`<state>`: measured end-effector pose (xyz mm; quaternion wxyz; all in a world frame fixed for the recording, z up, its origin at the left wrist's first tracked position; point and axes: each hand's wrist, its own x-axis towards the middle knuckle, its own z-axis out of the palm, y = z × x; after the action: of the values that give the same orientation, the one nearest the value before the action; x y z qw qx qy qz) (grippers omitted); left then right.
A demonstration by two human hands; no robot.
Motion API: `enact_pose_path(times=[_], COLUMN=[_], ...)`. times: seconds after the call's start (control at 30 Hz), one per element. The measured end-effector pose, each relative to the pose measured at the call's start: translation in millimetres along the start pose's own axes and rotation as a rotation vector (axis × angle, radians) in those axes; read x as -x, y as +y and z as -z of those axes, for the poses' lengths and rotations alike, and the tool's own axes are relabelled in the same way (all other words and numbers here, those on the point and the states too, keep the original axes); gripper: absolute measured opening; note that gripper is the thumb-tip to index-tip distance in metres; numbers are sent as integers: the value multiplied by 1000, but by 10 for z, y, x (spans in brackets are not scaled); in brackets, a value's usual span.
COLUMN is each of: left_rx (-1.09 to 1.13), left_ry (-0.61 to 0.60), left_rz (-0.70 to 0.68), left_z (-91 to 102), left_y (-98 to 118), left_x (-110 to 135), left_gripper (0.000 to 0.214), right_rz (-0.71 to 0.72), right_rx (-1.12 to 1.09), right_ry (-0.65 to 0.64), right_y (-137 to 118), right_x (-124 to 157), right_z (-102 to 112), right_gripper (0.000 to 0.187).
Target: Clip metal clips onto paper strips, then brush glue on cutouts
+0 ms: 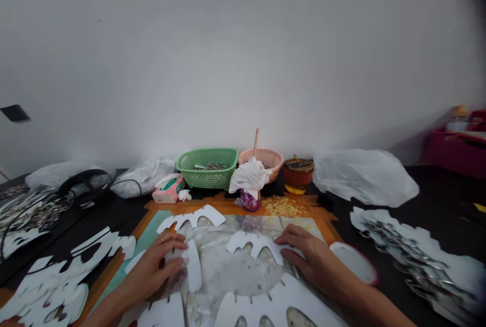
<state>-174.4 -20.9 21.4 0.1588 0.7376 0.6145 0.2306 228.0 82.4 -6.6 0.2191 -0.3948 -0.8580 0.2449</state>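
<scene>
My left hand [161, 263] is bent over the left edge of a curved white card piece [195, 266], its thumb and fingertips closed against it. My right hand [309, 253] has its thumb and fingers closed on the right end of a notched white card piece [243, 240], which lies over the plastic-covered work surface [228, 269]. Nearest me is a larger white card cutout [266, 304] with arched openings and short dark slits. Another arched card strip [201, 214] rests at the far edge of the surface.
White cutouts [61, 276] pile up at left. Cards bearing metal pieces [413, 253] lie at right, near a round white lid [355, 262]. Behind stand a green basket [208, 177], a pink bowl [275, 157], a cloth-topped can [250, 200], an amber jar [298, 177] and tissues [167, 193].
</scene>
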Motion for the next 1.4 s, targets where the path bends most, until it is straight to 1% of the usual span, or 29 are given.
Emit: enact_pose_path(times=[0.1,0.17,0.27,0.37,0.47,0.6,0.67,0.87,1.1,1.2,1.27,1.4], left_rx=[44,56,55,47,35,-5,-17,-29,-54,-49,-59,-53], left_ry=[125,180,236,263,234,57,8,-19,5,-4,-1,33], left_rz=[-6,5,27,48,58,89,91,57,-27,-85,-96,-143], left_z=[42,97,191,242,219,131,100,67,-43,-51,-50,-107], left_y=[-67,-123,-198,-216,-167,-75,-52,-57,-60,-50,-25,110], left_x=[-53,-118,-185,-141,-6,148,172,114,58,14,-27,-107], left_gripper=[23,24,25,26,23,20,21,21,33,29,28,28], right_rz=[4,6,9,9,13,16,15,-19,-60,-99,-133,-205], right_rx=[-3,-3,3,6,4,-2,-13,-41,-233,-322,-406,-584], right_ry=[3,8,13,9,8,24,26,17,73,86,104,179], right_y=[11,25,46,57,61,54,36,-60,-107,-72,-33,49], right_x=[0,5,11,16,19,13,10,10,18,1,-21,-59], right_z=[-5,-12,-26,-37,-41,-36,-24,37,91,103,110,130], right_gripper=[28,28,28,28,28,27,26,26,23,28,34,49])
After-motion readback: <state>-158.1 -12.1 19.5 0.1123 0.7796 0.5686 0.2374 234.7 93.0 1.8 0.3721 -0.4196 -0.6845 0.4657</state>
